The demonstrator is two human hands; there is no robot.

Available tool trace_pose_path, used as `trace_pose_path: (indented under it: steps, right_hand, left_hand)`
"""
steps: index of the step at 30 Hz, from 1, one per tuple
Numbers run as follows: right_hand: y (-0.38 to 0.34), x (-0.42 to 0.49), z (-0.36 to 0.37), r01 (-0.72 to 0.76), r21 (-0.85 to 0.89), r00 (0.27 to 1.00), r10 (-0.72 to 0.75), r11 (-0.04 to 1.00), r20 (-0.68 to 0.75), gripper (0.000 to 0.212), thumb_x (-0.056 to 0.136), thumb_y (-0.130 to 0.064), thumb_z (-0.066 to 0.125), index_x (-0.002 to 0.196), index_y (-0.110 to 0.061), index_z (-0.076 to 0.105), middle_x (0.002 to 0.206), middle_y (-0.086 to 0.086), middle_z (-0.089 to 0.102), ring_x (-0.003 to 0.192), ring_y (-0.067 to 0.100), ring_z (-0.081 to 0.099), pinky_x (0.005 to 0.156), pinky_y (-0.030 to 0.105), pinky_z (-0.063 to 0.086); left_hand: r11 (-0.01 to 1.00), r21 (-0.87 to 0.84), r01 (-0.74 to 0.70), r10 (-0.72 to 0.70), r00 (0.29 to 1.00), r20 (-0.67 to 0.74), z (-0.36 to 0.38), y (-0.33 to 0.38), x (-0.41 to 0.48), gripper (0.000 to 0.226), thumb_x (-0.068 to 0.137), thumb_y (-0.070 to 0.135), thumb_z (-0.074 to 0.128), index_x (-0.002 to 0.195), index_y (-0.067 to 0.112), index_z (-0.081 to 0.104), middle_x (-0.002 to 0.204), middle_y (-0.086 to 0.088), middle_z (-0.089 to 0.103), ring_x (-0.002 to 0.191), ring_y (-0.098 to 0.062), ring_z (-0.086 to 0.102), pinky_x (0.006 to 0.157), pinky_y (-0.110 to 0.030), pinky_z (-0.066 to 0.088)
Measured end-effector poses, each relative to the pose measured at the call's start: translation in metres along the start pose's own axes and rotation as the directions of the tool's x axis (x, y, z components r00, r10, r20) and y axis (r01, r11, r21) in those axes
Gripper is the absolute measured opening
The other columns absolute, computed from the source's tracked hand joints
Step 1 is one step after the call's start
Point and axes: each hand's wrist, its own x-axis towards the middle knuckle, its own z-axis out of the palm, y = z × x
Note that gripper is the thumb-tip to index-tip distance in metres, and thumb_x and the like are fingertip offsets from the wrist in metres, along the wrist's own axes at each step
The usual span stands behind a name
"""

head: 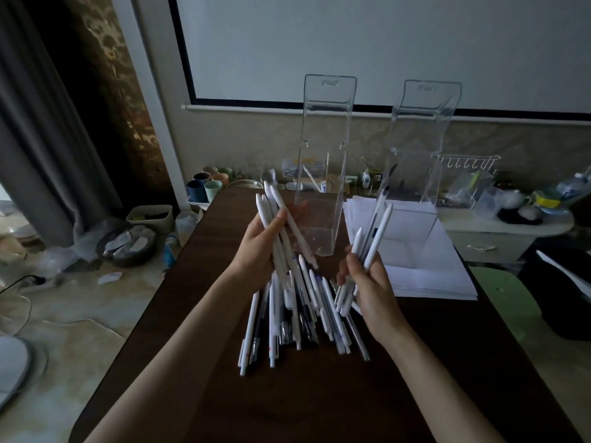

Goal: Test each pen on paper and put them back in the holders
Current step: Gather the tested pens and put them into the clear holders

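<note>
Two fistfuls of pens (277, 204): my left hand (260, 247) grips one bunch, my right hand (371, 282) another, above the pile (297, 324) at the table's (319, 398) centre. Fanned so loosely, they could slip and scatter.

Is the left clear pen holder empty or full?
Empty. The left holder stands upright, and nothing shows inside its clear walls.

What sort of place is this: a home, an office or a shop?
Probably a room in a home. A dark curtain hangs at the left, a pull-down screen covers the wall, and coloured cups stand beyond the table strewn with pens.
</note>
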Motion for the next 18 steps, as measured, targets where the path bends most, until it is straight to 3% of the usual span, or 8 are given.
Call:
trace_pose_path:
  steps: [2, 4, 7, 15, 18]
  right_hand:
    - [-0.001, 0.001, -0.003, 0.017, -0.026, 1.0, -0.017, 1.0, 0.008, 0.011, 0.098, -0.023, 0.042, 0.103, -0.019, 0.051, 0.068, -0.005, 0.046, 0.071, 0.017, 0.046, 0.077, 0.027, 0.044]
    - [-0.001, 0.002, -0.007, 0.029, -0.053, 0.999, -0.028, 0.998, 0.021, 0.015, 0.096, -0.027, 0.042, 0.103, -0.017, 0.05, 0.066, -0.006, 0.046, 0.07, 0.018, 0.046, 0.077, 0.026, 0.045]
    - [-0.001, 0.003, -0.013, 0.04, -0.06, 0.999, -0.039, 0.997, 0.012, 0.025, 0.089, -0.035, 0.043, 0.104, -0.017, 0.05, 0.065, -0.008, 0.048, 0.068, 0.015, 0.048, 0.074, 0.023, 0.048]
    - [0.002, 0.006, -0.017, 0.045, -0.018, 0.999, -0.044, 0.999, 0.029, 0.026, 0.088, -0.032, 0.043, 0.104, -0.012, 0.049, 0.063, -0.007, 0.047, 0.066, 0.017, 0.046, 0.071, 0.023, 0.047]
    - [0.001, 0.007, -0.016, 0.024, 0.002, 0.999, -0.024, 1.0, 0.031, 0.027, 0.088, -0.031, 0.044, 0.104, -0.01, 0.049, 0.063, -0.008, 0.047, 0.065, 0.015, 0.046, 0.07, 0.022, 0.047]
  left_hand:
    - [0.991, 0.09, -0.1, 0.097, 0.995, 0.032, 0.011, 0.017, 0.022, 0.021, 0.099, 0.013, 0.038, 0.113, 0.004, 0.05, 0.107, -0.006, 0.068, 0.1, -0.021, 0.065, 0.081, -0.034, 0.054]
    - [0.956, 0.189, -0.223, 0.215, 0.975, 0.062, 0.027, 0.039, 0.049, 0.011, 0.099, 0.011, 0.037, 0.102, 0.011, 0.048, 0.091, -0.007, 0.066, 0.082, -0.017, 0.066, 0.075, -0.032, 0.055]
    - [0.876, 0.314, -0.366, 0.357, 0.93, 0.089, 0.051, 0.057, 0.093, 0.009, 0.1, 0.007, 0.036, 0.102, 0.012, 0.043, 0.074, -0.007, 0.051, 0.062, -0.01, 0.054, 0.062, -0.023, 0.049]
    - [0.912, 0.325, -0.248, 0.255, 0.967, 0.022, 0.057, 0.011, 0.157, 0.007, 0.097, 0.007, 0.043, 0.1, 0.009, 0.049, 0.08, -0.007, 0.058, 0.066, -0.005, 0.062, 0.065, -0.018, 0.048]
    - [0.901, 0.386, -0.198, 0.19, 0.98, 0.059, 0.047, -0.001, 0.161, 0.011, 0.093, 0.009, 0.054, 0.103, 0.005, 0.055, 0.088, -0.008, 0.063, 0.078, -0.008, 0.065, 0.072, -0.022, 0.05]
